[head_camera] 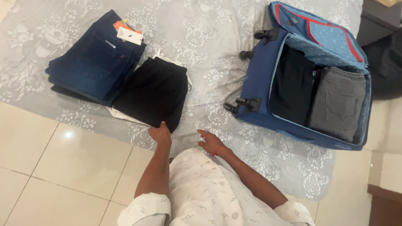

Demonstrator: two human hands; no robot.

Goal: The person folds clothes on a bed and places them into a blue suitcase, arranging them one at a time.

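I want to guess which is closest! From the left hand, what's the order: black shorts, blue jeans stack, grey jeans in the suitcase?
1. Black shorts: touching the left hand, just above it.
2. Blue jeans stack: farther up and left.
3. Grey jeans: far right, inside the blue suitcase.
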